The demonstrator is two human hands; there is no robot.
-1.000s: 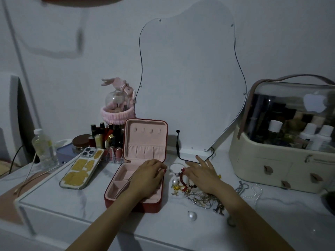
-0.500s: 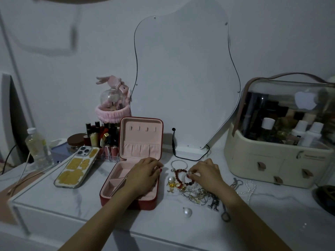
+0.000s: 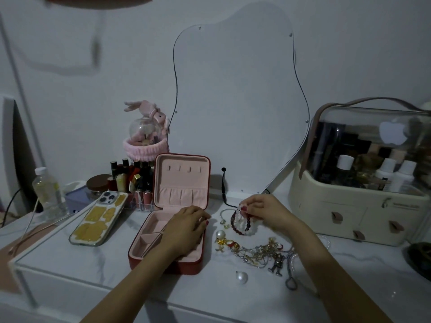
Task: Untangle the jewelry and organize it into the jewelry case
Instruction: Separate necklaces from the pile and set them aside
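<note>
Hands working at a jewelry case [image 3: 172, 220] and a tangle of jewelry [image 3: 258, 251] on a white marble-look tabletop [image 3: 233, 297].

Sitting at centre frame, the red case is standing open, showing a pink lining, hooks in its upright lid and divided compartments below. Left hand [image 3: 186, 227] is resting flat across the case's right side, fingers relaxed. Right hand [image 3: 263, 212], right of centre, is pinching a beaded bracelet [image 3: 241, 223] of dark red and pale beads, lifting it just above the heap of chains, charms and pearls lying lower right of the case.
</note>
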